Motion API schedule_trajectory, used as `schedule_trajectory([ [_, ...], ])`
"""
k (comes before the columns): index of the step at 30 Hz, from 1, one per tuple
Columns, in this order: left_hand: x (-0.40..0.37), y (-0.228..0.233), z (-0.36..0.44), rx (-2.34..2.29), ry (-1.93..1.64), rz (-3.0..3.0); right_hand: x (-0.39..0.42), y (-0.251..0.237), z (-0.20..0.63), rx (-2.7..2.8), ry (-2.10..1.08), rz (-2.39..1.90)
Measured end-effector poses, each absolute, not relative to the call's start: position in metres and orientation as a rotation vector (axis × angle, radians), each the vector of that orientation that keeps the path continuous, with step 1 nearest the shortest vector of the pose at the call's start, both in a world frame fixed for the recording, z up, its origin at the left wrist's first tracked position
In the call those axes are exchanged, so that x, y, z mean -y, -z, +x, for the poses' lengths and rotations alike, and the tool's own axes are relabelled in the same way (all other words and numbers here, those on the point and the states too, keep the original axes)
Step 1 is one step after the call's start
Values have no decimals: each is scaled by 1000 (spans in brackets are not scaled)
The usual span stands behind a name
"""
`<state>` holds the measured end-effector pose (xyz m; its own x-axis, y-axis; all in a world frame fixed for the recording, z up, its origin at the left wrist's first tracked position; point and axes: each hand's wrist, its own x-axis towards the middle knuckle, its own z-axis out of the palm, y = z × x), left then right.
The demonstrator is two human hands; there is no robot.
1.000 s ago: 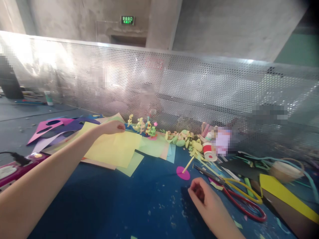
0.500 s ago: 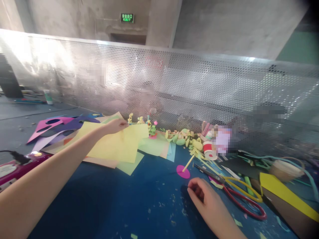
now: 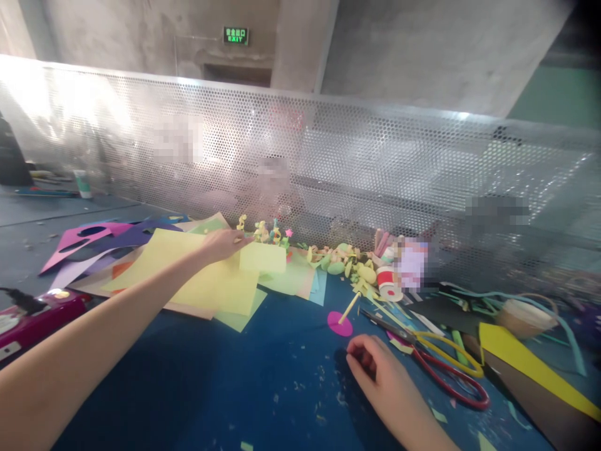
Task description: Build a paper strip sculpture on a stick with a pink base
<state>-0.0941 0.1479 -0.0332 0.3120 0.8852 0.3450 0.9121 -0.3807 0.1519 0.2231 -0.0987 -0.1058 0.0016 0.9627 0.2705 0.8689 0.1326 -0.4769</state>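
Observation:
My left hand [image 3: 224, 243] reaches over the stack of coloured sheets, its fingers closed on the edge of a small pale yellow paper rectangle [image 3: 263, 257]. Beneath that piece lies a large yellow sheet [image 3: 232, 291]. Low on the blue table rests my right hand [image 3: 382, 373], fingers curled in loosely, with nothing visible in them. Just beyond it is a magenta paper disc [image 3: 336, 324] with a thin yellow paper stick [image 3: 350, 307] rising at a tilt. Red-and-yellow handled scissors [image 3: 408, 337] lie to the right of the disc.
A perforated metal screen [image 3: 328, 156] closes off the back. Small paper figures [image 3: 270, 233], leaf-like pieces [image 3: 345, 257] and a red-and-white roll [image 3: 389, 283] stand before it. A magenta power strip [image 3: 42, 319] sits left; yellow and brown sheets [image 3: 530, 363] lie right.
My left hand has shifted slightly, and the small yellow rectangle in it has swung lower and faces me more squarely. My right hand keeps its pose. The view has turned a little to the right.

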Motion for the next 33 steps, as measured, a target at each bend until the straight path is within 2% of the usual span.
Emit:
schedule_trajectory([
  [9, -142, -2, -96, 1740, 465, -2230, 100, 105, 224, 1894, -275, -1739],
  [21, -103, -61, -114, 1679, 594, -2042, 99, 106, 223, 1905, -274, -1716],
  [24, -87, -74, -101, 1641, 624, -2144, 100, 105, 221, 1891, -288, -1680],
  [29, -52, -91, -59, 1732, 702, -2671, 106, 98, 216, 1831, -375, -1604],
  [33, -19, -69, -17, 1546, 565, -2892, 119, 92, 206, 1704, -660, -1370],
])
